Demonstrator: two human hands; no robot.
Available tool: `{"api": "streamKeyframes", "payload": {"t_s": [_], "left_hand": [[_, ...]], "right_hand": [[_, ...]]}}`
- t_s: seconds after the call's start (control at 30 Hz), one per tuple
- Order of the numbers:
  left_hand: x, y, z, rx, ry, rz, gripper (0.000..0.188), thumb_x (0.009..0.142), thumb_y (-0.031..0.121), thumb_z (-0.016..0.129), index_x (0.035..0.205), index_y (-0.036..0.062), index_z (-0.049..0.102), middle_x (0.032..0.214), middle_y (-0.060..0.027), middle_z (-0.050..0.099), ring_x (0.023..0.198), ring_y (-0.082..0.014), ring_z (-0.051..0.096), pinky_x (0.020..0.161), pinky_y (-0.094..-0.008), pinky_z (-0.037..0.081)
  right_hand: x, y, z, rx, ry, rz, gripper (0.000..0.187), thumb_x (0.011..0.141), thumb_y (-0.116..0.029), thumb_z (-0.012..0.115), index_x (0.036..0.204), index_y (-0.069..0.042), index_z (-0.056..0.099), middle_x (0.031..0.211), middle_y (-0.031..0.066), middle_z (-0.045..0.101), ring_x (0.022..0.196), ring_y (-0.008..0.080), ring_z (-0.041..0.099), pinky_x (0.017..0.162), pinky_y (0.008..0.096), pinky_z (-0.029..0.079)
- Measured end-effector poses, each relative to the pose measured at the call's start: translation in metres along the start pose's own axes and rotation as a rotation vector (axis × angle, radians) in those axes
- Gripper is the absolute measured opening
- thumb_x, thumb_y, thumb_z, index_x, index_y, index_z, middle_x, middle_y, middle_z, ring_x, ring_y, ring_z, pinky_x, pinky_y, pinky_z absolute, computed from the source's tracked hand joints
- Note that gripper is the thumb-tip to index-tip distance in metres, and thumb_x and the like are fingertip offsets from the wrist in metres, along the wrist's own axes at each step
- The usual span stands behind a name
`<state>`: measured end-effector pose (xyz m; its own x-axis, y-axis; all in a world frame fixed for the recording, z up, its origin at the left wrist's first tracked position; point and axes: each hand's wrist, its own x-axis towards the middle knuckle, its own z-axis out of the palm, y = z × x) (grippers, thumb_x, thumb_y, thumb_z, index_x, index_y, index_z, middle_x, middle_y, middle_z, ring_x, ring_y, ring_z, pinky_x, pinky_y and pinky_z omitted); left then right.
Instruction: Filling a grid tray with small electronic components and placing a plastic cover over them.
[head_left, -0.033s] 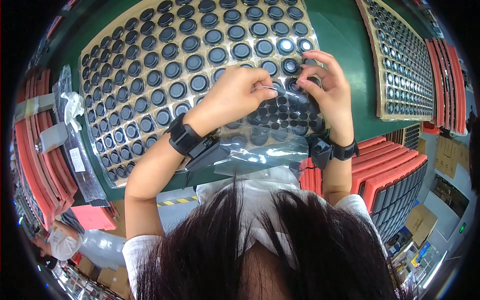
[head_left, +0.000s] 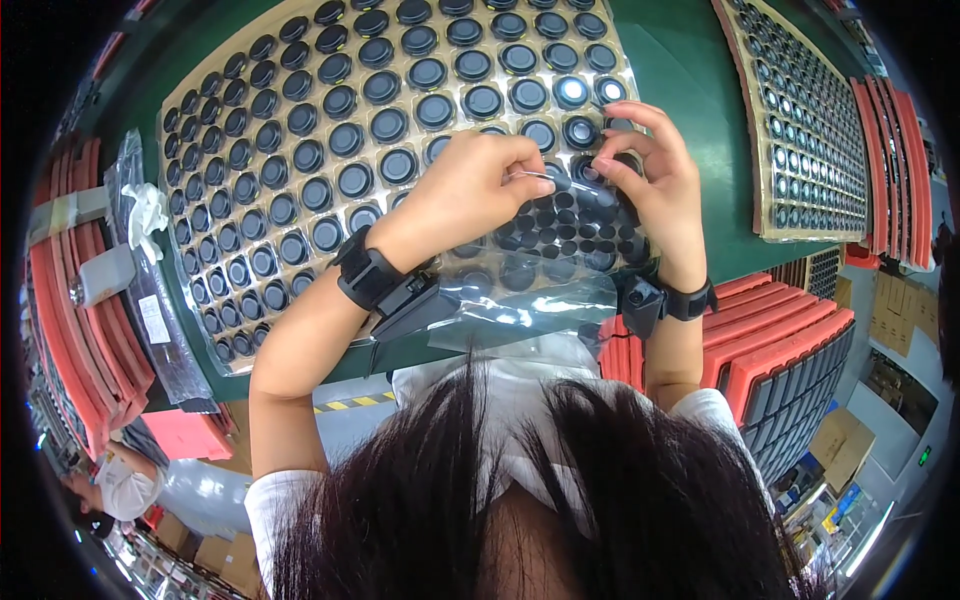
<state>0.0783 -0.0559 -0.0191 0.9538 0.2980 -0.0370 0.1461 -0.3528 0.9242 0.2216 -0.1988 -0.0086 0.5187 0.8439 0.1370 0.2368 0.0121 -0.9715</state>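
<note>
A large tan tray (head_left: 623, 60) holds rows of round black parts (head_left: 388, 125), each seated in its own pocket. Over its near right portion hangs a clear plastic sheet (head_left: 545, 300) carrying many black round stickers (head_left: 565, 217). The top edge of this sheet is pinched between thumb and fingers of my left hand (head_left: 465, 185). My right hand (head_left: 662, 180) is just right of the sheet's top edge, with thumb and fingertips nearly together above the tray's right side. Anything between those fingertips is too small to make out. Two parts near it show bright, shiny tops.
A second tray of parts (head_left: 812, 150) lies to the right on the green table (head_left: 690, 90). Red foam-edged trays (head_left: 770, 325) are stacked at the near right, and more red stacks (head_left: 75, 300) stand left. A white bottle (head_left: 105, 277) sits beside a plastic-wrapped pack (head_left: 165, 320).
</note>
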Motion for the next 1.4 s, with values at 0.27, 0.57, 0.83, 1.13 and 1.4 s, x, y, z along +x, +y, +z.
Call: {"api": "streamKeyframes", "payload": {"t_s": [0.27,0.57,0.83,1.13,1.4], "left_hand": [[-0.001,0.003,0.000,0.032,-0.005,0.004,0.019,0.075,0.018,0.065,0.080,0.0003,0.061,0.065,-0.0144,0.059,0.060,-0.0247,0.059,0.056,-0.0319,0.045],[0.001,0.006,-0.002,0.084,-0.032,0.016,0.017,0.075,0.018,0.064,0.078,0.0021,0.061,0.066,-0.0150,0.060,0.063,-0.0295,0.059,0.057,-0.0344,0.045],[-0.001,0.011,-0.004,0.123,-0.090,0.025,0.017,0.075,0.019,0.063,0.078,0.0025,0.061,0.069,-0.0157,0.060,0.066,-0.0318,0.059,0.059,-0.0363,0.045],[0.000,0.011,-0.003,0.151,-0.081,0.047,0.016,0.076,0.020,0.062,0.078,0.0036,0.061,0.068,-0.0147,0.060,0.065,-0.0322,0.058,0.058,-0.0375,0.044],[-0.002,0.012,0.000,0.166,-0.068,0.100,0.013,0.078,0.013,0.062,0.078,0.0021,0.056,0.064,-0.0116,0.053,0.058,-0.0266,0.051,0.055,-0.0329,0.039]], "right_hand": [[-0.003,0.002,-0.001,-0.119,-0.077,-0.033,0.038,0.072,0.013,0.059,0.108,0.002,0.053,0.110,0.0081,0.049,0.081,0.0102,0.055,0.080,0.0237,0.042],[-0.003,0.002,0.004,-0.103,-0.045,0.001,0.026,0.072,0.006,0.063,0.096,-0.003,0.060,0.092,0.0028,0.056,0.073,0.0079,0.056,0.069,0.0210,0.042],[-0.005,0.000,0.005,-0.175,-0.123,-0.052,0.027,0.070,0.005,0.064,0.095,-0.003,0.060,0.091,0.0039,0.056,0.071,0.0095,0.056,0.065,0.0210,0.042],[-0.005,0.000,0.004,-0.179,-0.119,-0.045,0.030,0.069,0.008,0.064,0.097,-0.002,0.059,0.090,0.0043,0.056,0.074,0.0105,0.057,0.068,0.0226,0.044],[-0.007,-0.001,0.001,0.199,0.011,0.096,0.042,0.072,0.013,0.061,0.111,-0.001,0.051,0.098,0.0062,0.054,0.078,0.0102,0.057,0.073,0.0214,0.046]]}}
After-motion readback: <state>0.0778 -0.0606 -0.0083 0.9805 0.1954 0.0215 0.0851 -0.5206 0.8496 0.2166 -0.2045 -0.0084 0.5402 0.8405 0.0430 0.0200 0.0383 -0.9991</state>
